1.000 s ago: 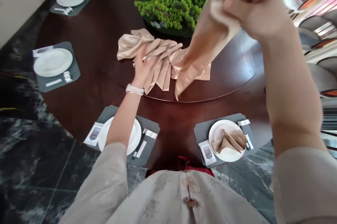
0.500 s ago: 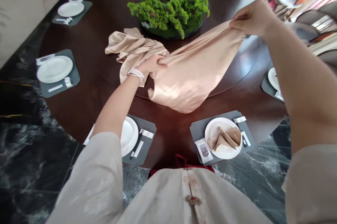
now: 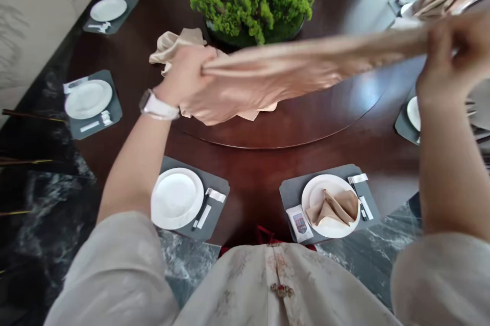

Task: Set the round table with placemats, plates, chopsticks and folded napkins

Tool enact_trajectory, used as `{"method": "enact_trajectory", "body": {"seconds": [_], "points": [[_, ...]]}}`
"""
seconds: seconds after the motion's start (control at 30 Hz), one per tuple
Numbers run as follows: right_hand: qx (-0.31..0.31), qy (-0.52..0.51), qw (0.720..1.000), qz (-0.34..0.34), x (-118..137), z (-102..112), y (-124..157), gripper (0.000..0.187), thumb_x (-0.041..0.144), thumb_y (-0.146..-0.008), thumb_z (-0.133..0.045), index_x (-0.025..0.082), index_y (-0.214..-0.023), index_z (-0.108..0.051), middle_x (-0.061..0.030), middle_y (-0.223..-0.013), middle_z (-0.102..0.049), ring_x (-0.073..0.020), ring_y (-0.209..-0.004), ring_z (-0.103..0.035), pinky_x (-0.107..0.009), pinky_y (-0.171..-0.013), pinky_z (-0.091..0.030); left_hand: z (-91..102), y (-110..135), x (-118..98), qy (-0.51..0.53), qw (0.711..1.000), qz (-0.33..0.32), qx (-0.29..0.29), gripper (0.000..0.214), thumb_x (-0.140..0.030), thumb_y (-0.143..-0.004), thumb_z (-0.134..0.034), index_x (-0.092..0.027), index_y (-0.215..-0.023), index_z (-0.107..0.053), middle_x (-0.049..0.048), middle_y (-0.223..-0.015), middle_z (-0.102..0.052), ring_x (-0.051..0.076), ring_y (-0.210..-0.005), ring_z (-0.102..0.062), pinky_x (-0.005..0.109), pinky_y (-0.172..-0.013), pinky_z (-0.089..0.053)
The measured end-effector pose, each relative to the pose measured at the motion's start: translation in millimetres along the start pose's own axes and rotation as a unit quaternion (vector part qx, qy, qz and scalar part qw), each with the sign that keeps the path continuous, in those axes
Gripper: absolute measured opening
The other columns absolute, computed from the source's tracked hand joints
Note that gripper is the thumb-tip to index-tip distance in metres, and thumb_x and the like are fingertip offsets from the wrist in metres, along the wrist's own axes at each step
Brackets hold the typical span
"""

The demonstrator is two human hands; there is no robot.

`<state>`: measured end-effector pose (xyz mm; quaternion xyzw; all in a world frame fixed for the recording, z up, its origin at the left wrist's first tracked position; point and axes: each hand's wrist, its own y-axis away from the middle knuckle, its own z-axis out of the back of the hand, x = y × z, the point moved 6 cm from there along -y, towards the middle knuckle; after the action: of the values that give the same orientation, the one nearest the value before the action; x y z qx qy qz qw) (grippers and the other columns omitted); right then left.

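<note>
A shiny beige cloth napkin (image 3: 283,73) is stretched sideways between my two hands above the table, smeared by motion. My left hand (image 3: 187,73), with a white-strapped watch on its wrist, pinches one end of it. At the far right my right hand (image 3: 451,60) grips the other end, raised higher and blurred. Behind my left hand lies more crumpled beige cloth (image 3: 174,45) on the turntable. A folded napkin (image 3: 335,207) stands on the white plate (image 3: 329,231) at the near right.
The round dark table (image 3: 252,178) carries a turntable with a green bonsai-like plant (image 3: 252,7) in its middle. A near-left plate (image 3: 177,198) rests on a grey placemat (image 3: 216,203) beside chopsticks. Other settings, such as a left plate (image 3: 89,99), ring the edge.
My right hand has pulled outward to the right and toward me, drawing the napkin into a taut band. My left hand has moved left and up. The view has shifted slightly.
</note>
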<state>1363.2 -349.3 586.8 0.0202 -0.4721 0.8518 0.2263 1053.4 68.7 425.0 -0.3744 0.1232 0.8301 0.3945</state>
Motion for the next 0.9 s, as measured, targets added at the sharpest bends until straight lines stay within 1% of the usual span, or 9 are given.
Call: {"method": "enact_trajectory", "body": {"seconds": [0.1, 0.2, 0.3, 0.37, 0.43, 0.5, 0.67, 0.8, 0.9], "points": [[0.155, -0.081, 0.981, -0.082, 14, 4, 96, 0.026, 0.048, -0.096, -0.054, 0.043, -0.107, -0.076, -0.0036, -0.101, -0.076, -0.0228, -0.097, -0.071, -0.044, -0.089, -0.053, -22.0, 58, 35, 0.017, 0.998, 0.047, 0.030, 0.024, -0.047, -0.095, -0.059, -0.023, -0.099, -0.062, 0.0056, -0.090, -0.069, 0.024, -0.106, -0.066, 0.032, -0.084, -0.052], [0.296, -0.168, 0.924, -0.174, 20, -15, 193, 0.021, 0.050, -0.091, -0.057, 0.044, -0.091, -0.077, -0.0062, -0.094, -0.076, -0.0295, -0.090, -0.072, -0.049, -0.086, -0.056, -50.0, 105, 66, 0.022, 0.991, 0.072, 0.107, 0.021, -0.047, -0.089, -0.066, -0.026, -0.092, -0.064, 0.0058, -0.084, -0.068, 0.029, -0.102, -0.067, 0.033, -0.080, -0.051], [0.371, -0.175, 0.883, -0.227, 13, -37, 265, 0.023, 0.051, -0.087, -0.057, 0.040, -0.084, -0.077, -0.0059, -0.089, -0.077, -0.0315, -0.085, -0.072, -0.050, -0.080, -0.057, -85.1, 137, 91, 0.016, 0.969, 0.053, 0.240, 0.022, -0.044, -0.080, -0.076, -0.026, -0.080, -0.063, 0.0057, -0.077, -0.065, 0.031, -0.093, -0.067, 0.034, -0.079, -0.049], [0.404, -0.154, 0.872, -0.231, 4, -55, 293, 0.024, 0.050, -0.085, -0.056, 0.037, -0.081, -0.076, -0.0051, -0.085, -0.077, -0.0305, -0.079, -0.073, -0.047, -0.076, -0.055, -107.0, 147, 109, 0.010, 0.953, 0.036, 0.299, 0.026, -0.043, -0.081, -0.074, -0.024, -0.070, -0.060, 0.0061, -0.072, -0.061, 0.030, -0.085, -0.066, 0.036, -0.081, -0.049], [0.425, -0.139, 0.866, -0.224, -4, -82, 305, 0.024, 0.047, -0.084, -0.056, 0.033, -0.081, -0.075, -0.0044, -0.084, -0.077, -0.0284, -0.076, -0.072, -0.043, -0.073, -0.054, -123.2, 141, 127, 0.005, 0.954, 0.021, 0.298, 0.029, -0.041, -0.086, -0.066, -0.023, -0.064, -0.058, 0.0074, -0.072, -0.058, 0.029, -0.083, -0.063, 0.041, -0.087, -0.048], [0.427, -0.129, 0.869, -0.213, -9, -119, 303, 0.023, 0.042, -0.085, -0.055, 0.030, -0.083, -0.075, -0.0048, -0.085, -0.076, -0.0267, -0.076, -0.070, -0.041, -0.073, -0.052, -132.0, 123, 145, -0.002, 0.970, 0.003, 0.244, 0.026, -0.035, -0.088, -0.060, -0.022, -0.066, -0.060, 0.0105, -0.083, -0.060, 0.031, -0.093, -0.062, 0.046, -0.097, -0.046], [0.438, -0.076, 0.881, -0.161, -8, -248, 281, 0.017, 0.026, -0.082, -0.060, 0.021, -0.076, -0.075, -0.0119, -0.115, -0.070, -0.0299, -0.107, -0.061, -0.045, -0.094, -0.046, -136.0, 70, 186, -0.027, 0.996, 0.028, 0.085, 0.014, -0.023, -0.077, -0.070, -0.020, -0.065, -0.063, 0.0157, -0.126, -0.054, 0.040, -0.131, -0.043, 0.056, -0.117, -0.029], [0.502, -0.050, 0.851, -0.144, -8, -327, 284, 0.012, 0.020, -0.079, -0.065, 0.020, -0.078, -0.077, -0.0109, -0.137, -0.058, -0.0332, -0.121, -0.049, -0.051, -0.099, -0.040, -143.5, 56, 200, -0.043, 0.992, 0.054, 0.110, 0.015, -0.025, -0.074, -0.073, -0.020, -0.063, -0.064, 0.0143, -0.125, -0.057, 0.036, -0.115, -0.056, 0.051, -0.111, -0.038], [0.558, -0.049, 0.822, -0.100, -12, -348, 285, 0.009, 0.018, -0.076, -0.068, 0.022, -0.077, -0.077, -0.0100, -0.115, -0.067, -0.0285, -0.108, -0.055, -0.049, -0.099, -0.037, -145.9, 59, 203, -0.053, 0.975, 0.060, 0.209, 0.017, -0.032, -0.077, -0.068, -0.022, -0.063, -0.066, 0.0099, -0.092, -0.066, 0.028, -0.086, -0.064, 0.042, -0.095, -0.048]]}}
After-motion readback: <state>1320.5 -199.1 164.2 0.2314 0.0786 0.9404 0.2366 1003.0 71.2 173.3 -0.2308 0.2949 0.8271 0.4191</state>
